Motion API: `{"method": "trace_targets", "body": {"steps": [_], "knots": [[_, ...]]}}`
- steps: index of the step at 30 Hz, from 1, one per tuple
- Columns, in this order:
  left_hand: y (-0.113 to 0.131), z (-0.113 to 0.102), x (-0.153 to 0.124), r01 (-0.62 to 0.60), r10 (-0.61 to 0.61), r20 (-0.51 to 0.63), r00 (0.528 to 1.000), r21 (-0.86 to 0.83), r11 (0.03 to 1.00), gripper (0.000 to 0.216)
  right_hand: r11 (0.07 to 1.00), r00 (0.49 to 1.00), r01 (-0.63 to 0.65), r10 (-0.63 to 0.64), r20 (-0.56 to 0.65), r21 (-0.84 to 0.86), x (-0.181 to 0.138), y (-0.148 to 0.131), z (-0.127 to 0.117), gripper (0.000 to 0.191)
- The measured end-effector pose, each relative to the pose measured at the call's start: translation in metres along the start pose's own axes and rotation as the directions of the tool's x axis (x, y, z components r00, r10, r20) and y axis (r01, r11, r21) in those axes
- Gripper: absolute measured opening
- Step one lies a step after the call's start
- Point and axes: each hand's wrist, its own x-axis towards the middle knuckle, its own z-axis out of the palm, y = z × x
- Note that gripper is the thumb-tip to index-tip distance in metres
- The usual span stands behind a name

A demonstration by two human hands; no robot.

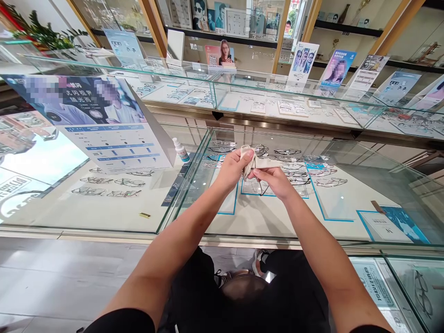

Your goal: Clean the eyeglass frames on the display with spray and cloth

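Over the glass showcase, my left hand (233, 167) is closed around a bunched, cream-coloured cleaning cloth (246, 155). My right hand (274, 180) pinches close beside it, thumb and fingers together on a pair of eyeglasses (262, 187). A thin dark temple of these glasses hangs below the fingers. The lenses are mostly hidden by the cloth and my fingers. A loose end of the cloth stretches right, above my right hand. Under the glass, rows of eyeglass frames (287, 151) lie beneath and behind both hands.
A white spray bottle (181, 150) stands left of my hands on the glass. Farther left is a large folded display card (121, 134). Behind runs a higher glass showcase (215, 88) with several upright cards on it. My legs are below the counter's front edge (249, 240).
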Motion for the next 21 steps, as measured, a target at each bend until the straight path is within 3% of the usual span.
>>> {"method": "trace_targets", "body": {"steps": [6,10,16,21], "knots": [[0.007,-0.012,0.005,0.111,-0.105,0.056,0.993,-0.11,0.988,0.052,1.0,1.0,0.008,-0.008,-0.026,0.004,0.001,-0.004,-0.011,0.037],[0.012,-0.009,0.002,0.137,-0.125,0.122,0.985,-0.094,0.986,0.048,0.998,0.999,-0.005,0.008,-0.045,0.055,0.002,-0.006,-0.013,0.035],[0.004,0.004,-0.002,-0.002,0.001,-0.006,1.0,-0.023,1.0,0.048,0.998,1.0,-0.028,0.028,0.002,0.062,0.003,0.005,-0.002,0.036],[0.001,-0.002,0.002,0.059,-0.062,-0.043,0.997,-0.066,0.996,0.06,0.998,1.0,-0.017,0.016,0.024,0.059,0.002,0.002,-0.005,0.033]]}}
